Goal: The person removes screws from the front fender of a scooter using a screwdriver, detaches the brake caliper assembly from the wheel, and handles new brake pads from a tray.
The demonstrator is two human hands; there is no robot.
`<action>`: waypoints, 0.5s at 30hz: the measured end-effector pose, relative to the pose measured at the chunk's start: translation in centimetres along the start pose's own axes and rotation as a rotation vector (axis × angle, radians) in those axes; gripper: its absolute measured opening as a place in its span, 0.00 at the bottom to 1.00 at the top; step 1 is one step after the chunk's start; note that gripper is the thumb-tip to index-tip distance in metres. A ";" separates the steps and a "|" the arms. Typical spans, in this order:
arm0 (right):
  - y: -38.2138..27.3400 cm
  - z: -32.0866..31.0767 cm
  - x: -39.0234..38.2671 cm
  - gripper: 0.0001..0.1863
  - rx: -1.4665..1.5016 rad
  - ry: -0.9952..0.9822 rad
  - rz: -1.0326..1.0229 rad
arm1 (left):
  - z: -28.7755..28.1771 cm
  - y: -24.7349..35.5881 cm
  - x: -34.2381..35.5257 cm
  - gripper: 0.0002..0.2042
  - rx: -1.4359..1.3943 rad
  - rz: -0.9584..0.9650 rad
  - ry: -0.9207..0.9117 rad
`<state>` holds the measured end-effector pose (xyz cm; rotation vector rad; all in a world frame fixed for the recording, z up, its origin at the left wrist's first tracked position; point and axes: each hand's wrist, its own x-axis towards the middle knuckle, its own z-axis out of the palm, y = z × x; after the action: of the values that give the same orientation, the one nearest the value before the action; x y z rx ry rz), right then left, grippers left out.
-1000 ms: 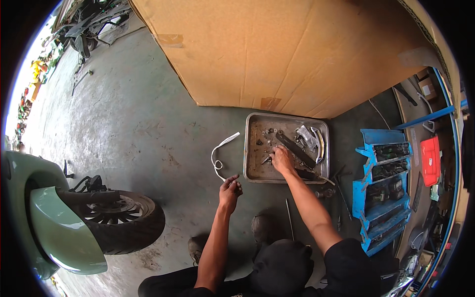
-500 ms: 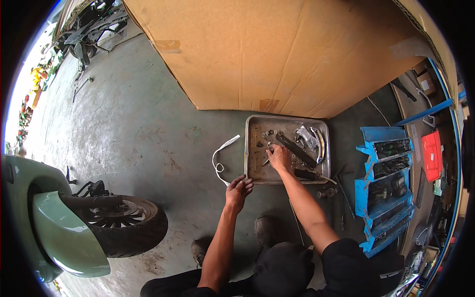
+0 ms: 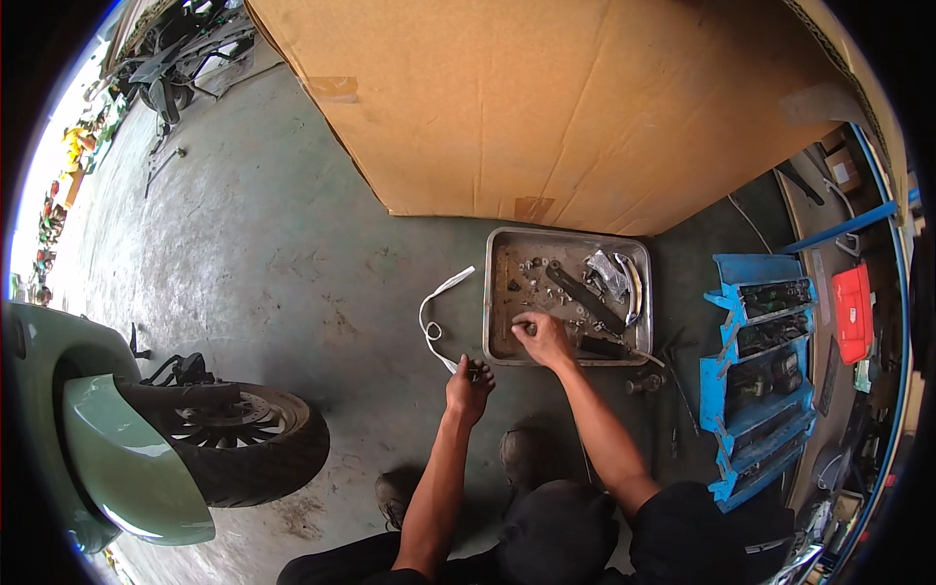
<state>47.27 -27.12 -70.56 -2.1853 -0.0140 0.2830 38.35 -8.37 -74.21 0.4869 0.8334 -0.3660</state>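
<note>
A shallow metal tray [image 3: 499, 237] holds several small fasteners, a dark flat bar [image 3: 588, 300], a curved silvery part [image 3: 632, 289] and a clear plastic bag [image 3: 607, 273]. Over its near left part is my right hand [image 3: 546, 339], thumb and fingertips pinched together; whatever they grip is too small to make out. Just outside the tray's near left corner, my left hand [image 3: 470, 394] is turned partly upward with fingers curled. Something small and dark shows in it, its kind unclear. A white strap [image 3: 430, 314] with a loop lies on the floor beside this hand.
A large cardboard box [image 3: 546, 107] stands behind the tray. At right are a blue cantilever toolbox [image 3: 759, 375], a red case [image 3: 852, 310] and loose tools [image 3: 675, 375] on the floor. A wheel [image 3: 255, 444] under a green fender [image 3: 132, 458] is at left.
My right hand has drawn back from the middle of the tray toward its near left side. My left hand has left the tray's corner, moved slightly nearer and turned upward.
</note>
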 end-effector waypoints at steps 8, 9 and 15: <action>3.2 1.7 6.7 0.08 -0.447 0.074 -0.077 | -2.7 0.3 -0.4 0.15 0.145 0.026 -0.005; 3.2 2.0 6.6 0.07 -0.408 0.064 -0.116 | -2.3 0.3 -0.9 0.14 0.176 0.074 0.050; 1.7 4.2 6.3 0.08 -0.485 0.051 -0.170 | -1.7 0.8 -2.2 0.14 0.120 0.072 0.139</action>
<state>52.37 -24.11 -75.53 -2.6514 -0.2639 0.1349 36.34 -6.50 -73.20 0.6584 0.9287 -0.3194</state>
